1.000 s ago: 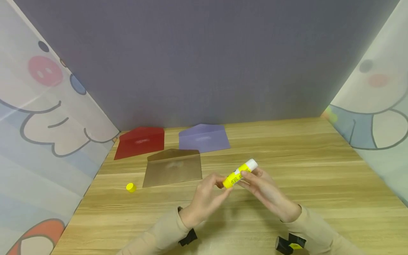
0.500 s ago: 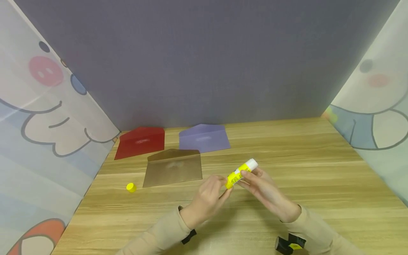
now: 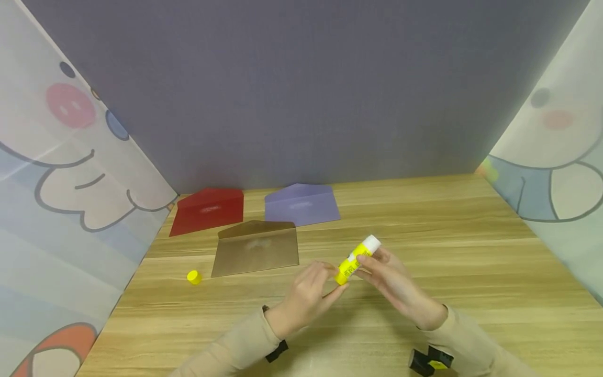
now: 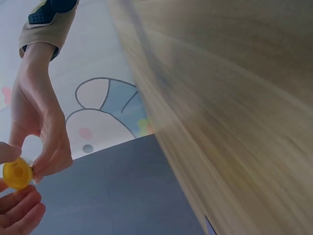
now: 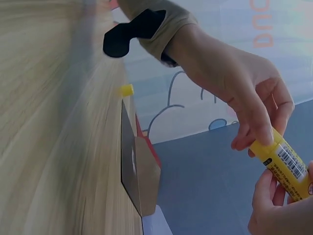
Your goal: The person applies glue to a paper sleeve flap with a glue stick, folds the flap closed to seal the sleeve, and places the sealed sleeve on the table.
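1. We look down on a wood-grained worktop (image 3: 447,225), where two bare hands hold an uncapped yellow glue stick (image 3: 350,264) above the surface, right of the middle and toward the near edge. It is tilted, its white end pointing toward the far right.

2. The left hand (image 3: 303,296) has its fingers and thumb clamped on the glue stick's base. The right hand (image 3: 395,285) has its thumb and fingers clamped around the barrel, below the white end.

3. We judge the step in hand to be turning the base. To do it well, we would keep the right fingers firm so the barrel cannot spin, turn with the left fingertips alone, and make small turns, watching the white end. We cannot tell which way the base is being turned.

4. The yellow cap (image 3: 194,277) sits near the worktop's left edge, well apart from both hands; we would keep sleeves away from it.

5. Three envelopes lie with flaps unfolded: a red envelope (image 3: 207,212) at the far left corner, a purple envelope (image 3: 301,207) by the far edge, and a brown envelope (image 3: 256,254) nearer us. Each bears a whitish smear, best left untouched.
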`<state>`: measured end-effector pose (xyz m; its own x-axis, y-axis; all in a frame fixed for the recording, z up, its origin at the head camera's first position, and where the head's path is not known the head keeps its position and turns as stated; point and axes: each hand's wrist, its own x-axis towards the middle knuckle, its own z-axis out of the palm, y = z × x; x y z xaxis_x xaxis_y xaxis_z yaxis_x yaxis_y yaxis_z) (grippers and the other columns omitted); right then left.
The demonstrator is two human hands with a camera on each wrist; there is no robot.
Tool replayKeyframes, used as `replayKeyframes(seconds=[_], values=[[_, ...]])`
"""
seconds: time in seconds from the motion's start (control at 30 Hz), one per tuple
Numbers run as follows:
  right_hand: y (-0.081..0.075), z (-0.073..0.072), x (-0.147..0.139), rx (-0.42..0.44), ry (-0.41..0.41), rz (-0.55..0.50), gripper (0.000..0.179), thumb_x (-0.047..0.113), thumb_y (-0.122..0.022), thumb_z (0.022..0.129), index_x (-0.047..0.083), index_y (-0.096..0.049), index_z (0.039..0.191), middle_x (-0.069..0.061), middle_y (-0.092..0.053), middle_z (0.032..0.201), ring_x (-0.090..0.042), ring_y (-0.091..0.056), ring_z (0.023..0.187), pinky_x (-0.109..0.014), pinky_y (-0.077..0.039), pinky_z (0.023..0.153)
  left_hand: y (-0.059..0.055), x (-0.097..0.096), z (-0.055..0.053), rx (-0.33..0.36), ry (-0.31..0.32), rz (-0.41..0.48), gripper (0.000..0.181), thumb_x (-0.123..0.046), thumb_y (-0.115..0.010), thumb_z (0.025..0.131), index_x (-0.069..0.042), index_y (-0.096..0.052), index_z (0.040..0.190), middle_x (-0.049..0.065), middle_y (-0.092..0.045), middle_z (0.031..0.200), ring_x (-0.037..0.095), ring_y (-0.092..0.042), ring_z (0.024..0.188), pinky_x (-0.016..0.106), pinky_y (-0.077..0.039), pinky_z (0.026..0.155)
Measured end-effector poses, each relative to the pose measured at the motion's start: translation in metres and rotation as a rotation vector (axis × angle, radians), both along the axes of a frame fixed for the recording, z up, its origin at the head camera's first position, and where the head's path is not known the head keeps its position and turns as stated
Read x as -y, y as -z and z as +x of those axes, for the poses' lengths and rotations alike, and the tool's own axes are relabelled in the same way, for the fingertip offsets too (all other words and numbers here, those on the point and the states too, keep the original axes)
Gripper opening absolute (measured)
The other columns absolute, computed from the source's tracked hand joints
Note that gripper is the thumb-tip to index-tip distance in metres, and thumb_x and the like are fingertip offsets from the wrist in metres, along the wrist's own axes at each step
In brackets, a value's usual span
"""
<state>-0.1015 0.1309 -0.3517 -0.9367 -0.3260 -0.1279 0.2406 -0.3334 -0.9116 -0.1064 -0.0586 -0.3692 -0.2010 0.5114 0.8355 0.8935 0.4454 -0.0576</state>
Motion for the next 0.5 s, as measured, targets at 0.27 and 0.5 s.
replayKeyframes(seconds=[0.27,0.5], values=[[0.0,0.0,-0.005,-0.07,-0.036,0.032,0.023,0.007,-0.052,0.087,0.009,-0.047,0.109,-0.002,-0.053,0.105,-0.015,-0.052,0.101,-0.03,-0.041,0.093,0.003,0.005,-0.001,0.1,0.095,-0.002,0.029,-0.012,-0.07,0.073,0.002,-0.052,0.091,0.007,-0.06,0.082,0.014,-0.059,0.073,0.015,-0.048,0.074],[0.001,0.001,-0.013,-0.076,-0.016,0.071,0.03,0.007,-0.053,0.085,0.008,-0.046,0.114,0.001,-0.051,0.109,-0.012,-0.051,0.102,-0.025,-0.042,0.09,0.015,0.021,-0.007,0.247,0.072,-0.055,0.016,-0.015,-0.059,0.085,0.0,-0.055,0.087,0.006,-0.06,0.08,0.014,-0.06,0.072,0.015,-0.049,0.072]])
